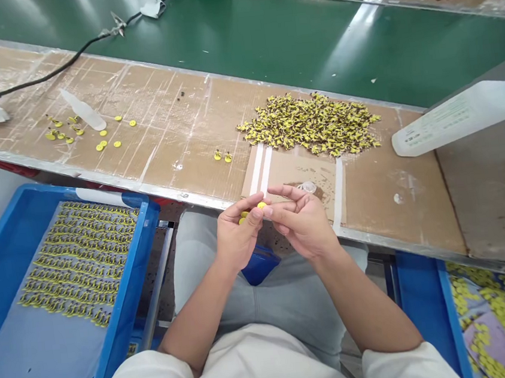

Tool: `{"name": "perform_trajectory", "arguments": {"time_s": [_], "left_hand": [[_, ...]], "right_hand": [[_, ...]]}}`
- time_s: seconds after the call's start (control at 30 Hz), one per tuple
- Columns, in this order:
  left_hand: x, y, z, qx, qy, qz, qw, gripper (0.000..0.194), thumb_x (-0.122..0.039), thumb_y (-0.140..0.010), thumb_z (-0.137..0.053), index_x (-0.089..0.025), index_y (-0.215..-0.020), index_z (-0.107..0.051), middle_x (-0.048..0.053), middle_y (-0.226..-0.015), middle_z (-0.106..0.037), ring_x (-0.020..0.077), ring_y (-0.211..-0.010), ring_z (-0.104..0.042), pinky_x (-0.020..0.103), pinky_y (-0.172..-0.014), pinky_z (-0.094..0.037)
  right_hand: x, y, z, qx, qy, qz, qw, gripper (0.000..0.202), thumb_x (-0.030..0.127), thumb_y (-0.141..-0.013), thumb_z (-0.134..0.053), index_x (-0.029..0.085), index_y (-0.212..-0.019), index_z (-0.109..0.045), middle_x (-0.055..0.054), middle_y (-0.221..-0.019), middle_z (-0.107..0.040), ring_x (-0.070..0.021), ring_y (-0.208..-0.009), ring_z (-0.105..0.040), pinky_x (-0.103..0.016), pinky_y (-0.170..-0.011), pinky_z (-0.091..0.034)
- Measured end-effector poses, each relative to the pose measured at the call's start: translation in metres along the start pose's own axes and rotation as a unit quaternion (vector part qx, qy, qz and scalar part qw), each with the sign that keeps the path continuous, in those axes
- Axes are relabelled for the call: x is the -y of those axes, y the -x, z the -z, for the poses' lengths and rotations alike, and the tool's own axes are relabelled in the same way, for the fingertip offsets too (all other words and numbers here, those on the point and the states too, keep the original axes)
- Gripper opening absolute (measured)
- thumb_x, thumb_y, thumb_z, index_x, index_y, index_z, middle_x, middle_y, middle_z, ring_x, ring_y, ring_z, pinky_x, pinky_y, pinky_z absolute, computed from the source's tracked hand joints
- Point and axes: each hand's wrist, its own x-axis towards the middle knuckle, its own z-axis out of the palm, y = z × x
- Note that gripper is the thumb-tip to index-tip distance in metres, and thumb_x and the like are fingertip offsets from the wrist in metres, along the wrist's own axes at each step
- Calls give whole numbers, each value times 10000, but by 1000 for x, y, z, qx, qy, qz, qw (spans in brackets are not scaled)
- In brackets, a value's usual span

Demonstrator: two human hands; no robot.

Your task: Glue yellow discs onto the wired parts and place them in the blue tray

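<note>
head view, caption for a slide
Both hands pinch a small yellow disc beside a heaped pile of yellow-and-brown pieces

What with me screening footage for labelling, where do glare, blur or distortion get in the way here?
Head view: bright streaks cross the green surface and the cardboard glints; the bottle near the right edge looks stretched, its print unreadable; pieces in the yellow-and-dark pile blur together; the left hand and right hand look fairly sharp.

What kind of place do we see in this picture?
Probably a small-parts assembly workshop or factory: there is a heap of small yellow and dark pieces on a cardboard-covered bench, a blue tray with similar pieces in rows, and what looks like a green conveyor belt behind.
</note>
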Motion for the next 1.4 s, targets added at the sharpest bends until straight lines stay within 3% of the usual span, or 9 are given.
{"name": "perform_trajectory", "arguments": {"time_s": [0.1, 0.17, 0.43, 0.77, 0.97, 1.07, 1.2, 1.27, 1.4], "left_hand": [[2, 0, -2, -12, 11, 24, 1000, 295, -351, -713, -875, -223, -972, -816, 53, -878, -775, -9, -494, -374, 151, -454, -329], [3, -1, -1, -11, 1, 21, 1000, 284, -356, -715, -873, -220, -958, -820, 53, -860, -769, -8, -489, -335, 166, -446, -300], [3, 0, -2, -9, -82, -51, 995, 243, -352, -737, -854, -239, -950, -825, 39, -924, -754, 18, -542, -414, 205, -491, -343], [11, 2, -4, 14, 8, 43, 999, 301, -372, -718, -869, -242, -983, -808, 46, -921, -770, 1, -502, -368, 179, -464, -338], [10, 3, -10, 38, 27, 54, 997, 233, -353, -770, -836, -219, -957, -797, 44, -945, -756, 5, -522, -370, 158, -456, -351], [7, 0, -9, 23, 65, 61, 996, 204, -318, -804, -812, -196, -965, -783, 46, -959, -733, -5, -559, -424, 100, -437, -350], [0, -7, -3, -31, 84, 69, 994, 206, -258, -793, -820, -200, -984, -768, 41, -979, -742, 23, -700, -628, 59, -499, -453], [-2, -10, 0, -57, 90, 69, 992, 199, -219, -790, -817, -202, -981, -764, 31, -992, -755, 46, -784, -698, 67, -587, -527], [-3, -16, 4, -80, 83, 59, 992, 181, -178, -777, -820, -170, -949, -764, 28, -989, -774, 59, -805, -736, 104, -727, -590]], "right_hand": [[-2, -3, 1, -4, -4, -7, 1000, 606, 302, -484, -983, 196, -995, -674, 7, -629, -720, -32, -374, -405, -179, -382, -323], [-3, -5, 2, -7, -12, -16, 1000, 617, 306, -468, -987, 193, -989, -676, -7, -670, -737, -29, -371, -408, -177, -372, -319], [-5, -2, 4, -15, -47, -20, 999, 571, 266, -469, -988, 183, -931, -662, 17, -600, -697, -31, -356, -417, -168, -357, -329], [-14, 9, 10, -26, -46, 15, 998, 528, 349, -620, -930, 226, -1061, -667, 56, -616, -672, -48, -408, -478, -176, -392, -395], [-8, 23, 14, -65, 55, 75, 993, 485, 430, -677, -894, 224, -1053, -669, 20, -611, -702, -97, -379, -526, -210, -355, -403], [6, 19, 26, -139, 170, 212, 952, 293, 435, -790, -805, 214, -960, -712, -37, -719, -756, -122, -429, -589, -250, -400, -472], [34, -28, 73, -266, 363, 371, 812, 274, 396, -800, -772, 213, -1001, -742, -67, -858, -776, -181, -656, -696, -315, -590, -573], [45, -62, 102, -273, 468, 343, 767, 289, 365, -773, -770, 218, -1020, -751, -52, -901, -780, -183, -661, -691, -368, -708, -590], [51, -109, 142, -243, 575, 255, 739, 313, 360, -729, -794, 219, -1008, -774, -45, -832, -763, -217, -699, -689, -413, -801, -562]]}}
